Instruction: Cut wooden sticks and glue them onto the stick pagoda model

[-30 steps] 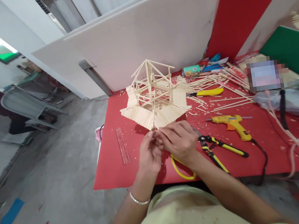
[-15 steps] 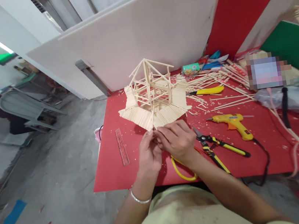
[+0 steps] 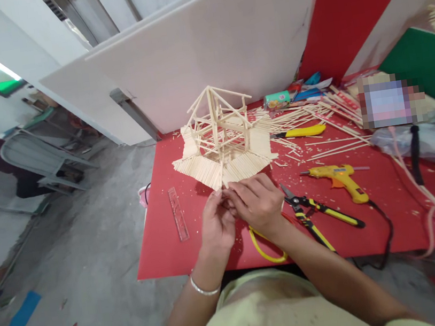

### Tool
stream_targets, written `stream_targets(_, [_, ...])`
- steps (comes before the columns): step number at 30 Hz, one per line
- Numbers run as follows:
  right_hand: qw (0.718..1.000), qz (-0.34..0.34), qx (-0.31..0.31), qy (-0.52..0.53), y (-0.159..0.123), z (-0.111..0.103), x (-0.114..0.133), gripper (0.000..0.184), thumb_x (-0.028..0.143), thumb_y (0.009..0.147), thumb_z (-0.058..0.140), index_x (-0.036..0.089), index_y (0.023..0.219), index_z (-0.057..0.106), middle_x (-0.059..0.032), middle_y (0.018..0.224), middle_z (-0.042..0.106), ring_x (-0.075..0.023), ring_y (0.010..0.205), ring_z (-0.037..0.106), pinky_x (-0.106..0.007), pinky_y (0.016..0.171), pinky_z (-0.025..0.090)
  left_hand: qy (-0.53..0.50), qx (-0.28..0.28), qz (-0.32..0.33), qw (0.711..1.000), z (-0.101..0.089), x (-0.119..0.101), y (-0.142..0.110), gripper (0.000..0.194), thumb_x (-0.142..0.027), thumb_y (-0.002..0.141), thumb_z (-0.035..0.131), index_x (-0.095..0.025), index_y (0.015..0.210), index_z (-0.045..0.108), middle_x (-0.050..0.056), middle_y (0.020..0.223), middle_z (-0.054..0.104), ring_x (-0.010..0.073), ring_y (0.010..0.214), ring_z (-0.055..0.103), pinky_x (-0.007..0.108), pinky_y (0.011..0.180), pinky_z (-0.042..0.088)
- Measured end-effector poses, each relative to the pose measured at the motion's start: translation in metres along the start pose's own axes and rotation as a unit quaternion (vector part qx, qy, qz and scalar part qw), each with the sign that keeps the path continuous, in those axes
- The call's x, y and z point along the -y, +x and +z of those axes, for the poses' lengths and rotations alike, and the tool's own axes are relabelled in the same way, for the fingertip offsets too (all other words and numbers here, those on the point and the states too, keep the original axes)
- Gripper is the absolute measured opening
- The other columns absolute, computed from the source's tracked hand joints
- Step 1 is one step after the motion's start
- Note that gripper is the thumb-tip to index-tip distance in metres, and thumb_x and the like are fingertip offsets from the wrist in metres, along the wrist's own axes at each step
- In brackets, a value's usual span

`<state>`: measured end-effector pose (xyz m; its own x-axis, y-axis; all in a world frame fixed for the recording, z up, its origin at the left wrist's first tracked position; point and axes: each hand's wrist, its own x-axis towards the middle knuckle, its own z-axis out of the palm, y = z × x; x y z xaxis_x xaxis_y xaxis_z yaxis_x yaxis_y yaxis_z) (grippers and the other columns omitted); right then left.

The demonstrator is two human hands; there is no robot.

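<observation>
A model pavilion of thin wooden sticks (image 3: 206,170) stands on the red tabletop, with an open frame above and flared panels of close-set sticks around it. At its near corner, my left hand (image 3: 216,220) pinches with thumb and finger. My right hand (image 3: 257,200) is closed against the same corner, its fingertips touching those of the left. The fingers hide exactly what is between them. Yellow-handled scissors (image 3: 269,255) lie partly under my right hand. Beside my right wrist are black-and-yellow cutters (image 3: 309,209).
A yellow glue gun (image 3: 338,175) lies at the right, its cord running off the front edge. A clear ruler (image 3: 177,214) is at the left. Behind are loose sticks (image 3: 308,115), a yellow utility knife (image 3: 304,132) and a green can (image 3: 277,100). A white board (image 3: 202,52) stands behind the table.
My hands and the stick model look almost unmoved. The view has shifted very slightly.
</observation>
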<state>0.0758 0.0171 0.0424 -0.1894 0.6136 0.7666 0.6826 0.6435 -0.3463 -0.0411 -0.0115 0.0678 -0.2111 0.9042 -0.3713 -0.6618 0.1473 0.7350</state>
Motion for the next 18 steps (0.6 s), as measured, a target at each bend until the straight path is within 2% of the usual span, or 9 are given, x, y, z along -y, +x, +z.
stream_targets(10, [1.0, -0.009, -0.014, -0.004, 0.003, 0.0, 0.002, 0.023, 0.023, 0.088, 0.067, 0.018, 0.11, 0.07, -0.006, 0.091, 0.072, -0.0185, 0.087, 0.057, -0.033, 0.082, 0.046, -0.03, 0.004, -0.006, 1.0, 0.001, -0.001, -0.001, 0.019, -0.029, 0.074, 0.076, -0.019, 0.078, 0.06, 0.0, 0.074, 0.059, 0.0094, 0.063, 0.05, 0.02, 0.057, 0.043])
stream_targets(14, [0.999, -0.024, -0.035, 0.002, 0.001, -0.002, 0.004, 0.023, 0.021, 0.088, 0.067, 0.019, 0.11, 0.07, -0.006, 0.091, 0.072, -0.018, 0.087, 0.059, -0.032, 0.083, 0.047, -0.001, 0.005, -0.001, 1.0, -0.002, 0.001, -0.003, 0.018, -0.032, 0.077, 0.075, -0.019, 0.08, 0.063, 0.002, 0.077, 0.061, 0.0104, 0.064, 0.052, 0.021, 0.058, 0.044])
stream_targets(18, [0.997, -0.056, -0.044, 0.004, -0.007, -0.014, 0.011, 0.024, 0.017, 0.086, 0.069, 0.019, 0.109, 0.069, -0.005, 0.086, 0.072, -0.0167, 0.081, 0.061, -0.032, 0.079, 0.049, 0.039, 0.012, -0.007, 0.999, -0.01, 0.006, -0.016, 0.017, -0.033, 0.078, 0.076, -0.021, 0.085, 0.067, 0.003, 0.078, 0.062, 0.0126, 0.068, 0.057, 0.022, 0.059, 0.047])
